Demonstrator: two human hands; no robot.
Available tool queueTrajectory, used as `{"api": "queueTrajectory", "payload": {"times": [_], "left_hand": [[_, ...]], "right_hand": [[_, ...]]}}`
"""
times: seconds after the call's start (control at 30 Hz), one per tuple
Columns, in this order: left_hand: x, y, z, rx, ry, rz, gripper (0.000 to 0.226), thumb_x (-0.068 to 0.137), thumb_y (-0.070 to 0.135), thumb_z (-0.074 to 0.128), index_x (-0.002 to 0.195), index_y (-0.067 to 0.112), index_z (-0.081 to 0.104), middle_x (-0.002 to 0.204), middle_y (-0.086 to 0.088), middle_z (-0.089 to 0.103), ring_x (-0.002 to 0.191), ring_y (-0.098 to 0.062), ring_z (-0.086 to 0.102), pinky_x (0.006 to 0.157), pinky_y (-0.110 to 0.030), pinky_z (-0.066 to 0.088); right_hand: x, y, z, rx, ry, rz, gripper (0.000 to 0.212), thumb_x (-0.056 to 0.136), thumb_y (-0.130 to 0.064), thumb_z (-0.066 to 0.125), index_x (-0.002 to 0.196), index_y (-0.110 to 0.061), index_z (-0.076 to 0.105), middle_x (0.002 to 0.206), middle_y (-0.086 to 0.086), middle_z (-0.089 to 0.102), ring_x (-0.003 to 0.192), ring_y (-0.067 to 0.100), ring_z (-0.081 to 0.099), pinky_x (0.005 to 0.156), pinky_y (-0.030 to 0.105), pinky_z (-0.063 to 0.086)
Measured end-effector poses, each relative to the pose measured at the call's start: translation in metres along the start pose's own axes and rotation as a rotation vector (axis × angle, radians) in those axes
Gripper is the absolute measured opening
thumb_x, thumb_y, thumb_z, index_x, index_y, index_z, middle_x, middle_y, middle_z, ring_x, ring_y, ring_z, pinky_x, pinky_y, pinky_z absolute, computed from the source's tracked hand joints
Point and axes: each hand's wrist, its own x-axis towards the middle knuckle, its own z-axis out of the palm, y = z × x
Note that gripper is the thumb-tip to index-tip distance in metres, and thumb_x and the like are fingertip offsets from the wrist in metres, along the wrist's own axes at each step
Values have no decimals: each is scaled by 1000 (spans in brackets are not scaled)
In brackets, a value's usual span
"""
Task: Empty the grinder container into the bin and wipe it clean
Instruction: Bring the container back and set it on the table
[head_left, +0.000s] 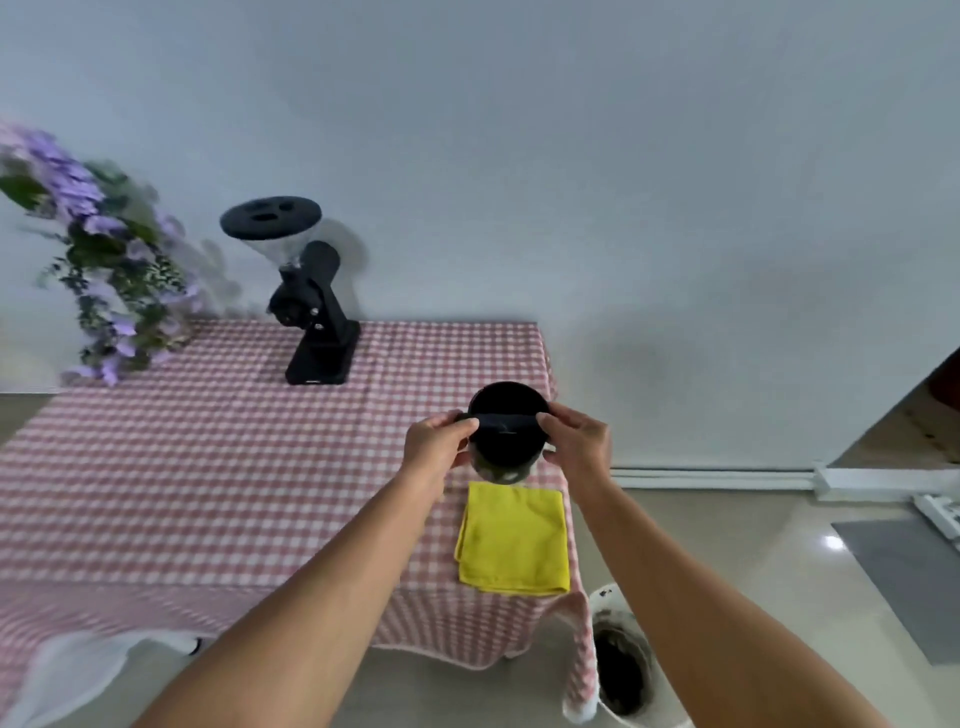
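Note:
I hold the black round grinder container (506, 441) up in front of me, above the table's right edge. My left hand (441, 441) grips its left side and my right hand (576, 441) grips its right side, with the thumbs on a dark lid or band across it. Just below it a folded yellow cloth (514, 540) lies flat on the checked tablecloth. The white bin (623, 665) stands on the floor at the table's near right corner, with dark grounds inside. The black grinder (311, 306) stands at the back of the table.
The table (208, 467) wears a pink-and-white checked cloth. Purple flowers (104, 249) stand at its back left corner. A grey mat (904, 577) lies on the shiny floor to the right, and a white wall runs behind.

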Motion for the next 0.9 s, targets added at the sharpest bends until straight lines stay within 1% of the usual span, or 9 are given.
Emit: {"api": "queueTrajectory", "payload": {"times": [0.13,0.27,0.37,0.5,0.57,0.63,0.7,0.8,0.9], "left_hand": [[14,8,-81,-17,-4,22,35,93,3,67,128,6,65,95,-6,69,69,-10,62,63,-26,57],[29,8,-142,-6,55,2,35,92,7,70,127,10,68,112,-11,72,78,-12,66,66,-28,59],[39,4,-171,-7,70,-31,36,91,8,71,127,11,69,106,-8,72,80,-14,66,69,-30,60],[52,0,-190,37,53,-52,32,92,10,70,124,12,70,97,-3,72,78,-14,66,87,-40,61],[58,-3,-192,105,56,-33,35,93,11,69,127,12,68,97,-2,71,79,-14,67,87,-41,61],[64,-4,-190,275,61,33,43,92,15,69,135,14,63,112,-5,71,91,-19,69,86,-39,60],[67,-5,-184,501,84,172,51,91,16,70,140,16,57,131,-6,65,113,-24,66,87,-31,55],[72,-6,-172,785,148,449,51,89,18,74,138,21,59,133,-5,59,122,-22,58,92,-25,49],[81,-7,-159,974,39,598,48,90,21,73,137,23,61,134,0,57,127,-20,49,104,-31,46]], "right_hand": [[-28,-2,78,-1,-48,-17,19,80,-15,78,98,-21,79,89,5,78,86,26,75,73,43,62],[-47,8,136,-30,-86,8,21,82,-14,75,102,-19,78,89,4,77,84,24,74,71,39,62],[-57,11,162,-68,-93,41,22,84,-14,74,107,-16,77,93,4,76,85,20,73,71,34,62],[-54,18,182,-136,-98,34,18,83,-16,73,98,-25,79,88,0,78,83,21,75,75,41,63],[-48,21,187,-188,-92,16,17,82,-18,72,94,-28,79,84,-5,78,81,19,75,76,43,62],[-39,22,191,-257,-84,-3,20,82,-24,73,100,-28,79,88,-8,77,83,14,74,78,41,62],[-31,20,194,-315,-82,-25,24,81,-28,73,104,-26,78,90,-7,77,83,12,73,77,40,62],[-19,14,198,-398,-79,-39,24,83,-29,73,106,-27,78,94,-4,77,81,13,72,72,34,62],[-9,9,199,-473,-96,-74,24,86,-29,72,109,-25,77,100,-4,77,82,11,70,60,19,51]]}}
